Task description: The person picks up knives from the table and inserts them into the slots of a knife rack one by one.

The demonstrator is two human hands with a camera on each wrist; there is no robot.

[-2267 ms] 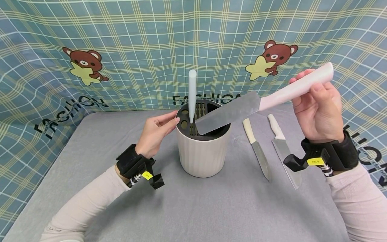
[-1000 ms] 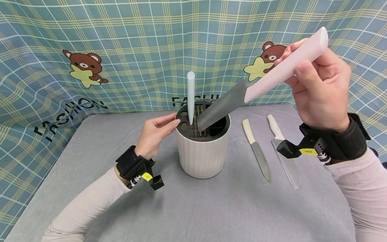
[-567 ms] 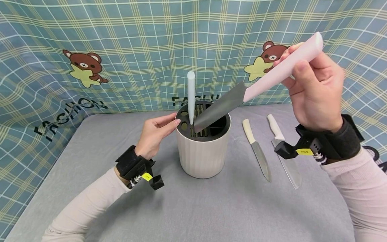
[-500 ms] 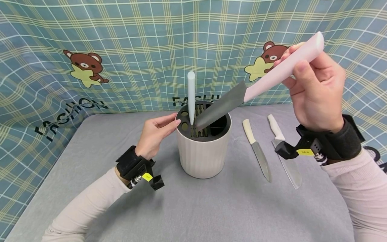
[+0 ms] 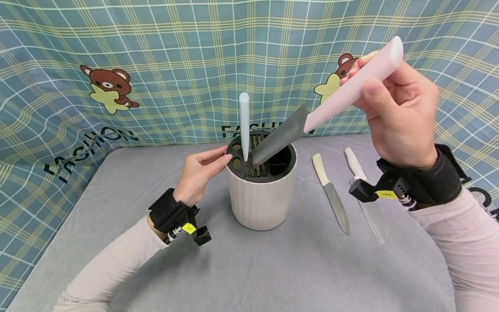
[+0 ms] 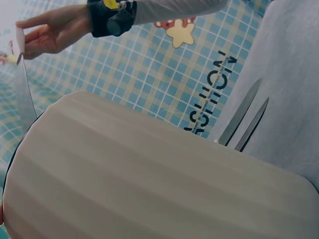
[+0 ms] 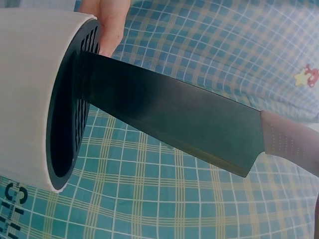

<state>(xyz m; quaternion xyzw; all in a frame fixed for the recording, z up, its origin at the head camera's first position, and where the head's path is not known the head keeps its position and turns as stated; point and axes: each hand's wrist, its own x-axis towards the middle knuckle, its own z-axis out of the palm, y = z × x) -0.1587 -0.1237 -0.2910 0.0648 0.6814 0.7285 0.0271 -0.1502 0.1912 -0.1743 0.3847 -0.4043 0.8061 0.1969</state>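
Observation:
My right hand [image 5: 401, 108] grips the pale pink handle of a broad-bladed kitchen knife [image 5: 345, 97]. Its dark blade [image 7: 174, 114] slants down leftward, the end right at the slots in the black top of a ribbed off-white knife holder [image 5: 261, 203]. At the holder's left rim, my left hand [image 5: 200, 173] rests its thumb tip and fairly straight fingers. Standing in a slot near that hand is a pale handle [image 5: 244, 123]; whatever lies below it is hidden inside. The right wrist view shows the held blade overlapping the slotted part, beside a large dark compartment.
Two more knives lie on the grey cloth to the holder's right: a cream-handled knife [image 5: 331, 195] and a wider white-handled knife [image 5: 368, 203], partly behind the right wrist's camera mount. A checked curtain [image 5: 187, 65] with printed bears rises behind the table [image 5: 249, 268].
My right hand has risen and then shifted left with the knife, whose blade has turned and become steeper over the slots. The left hand and the holder have stayed in place.

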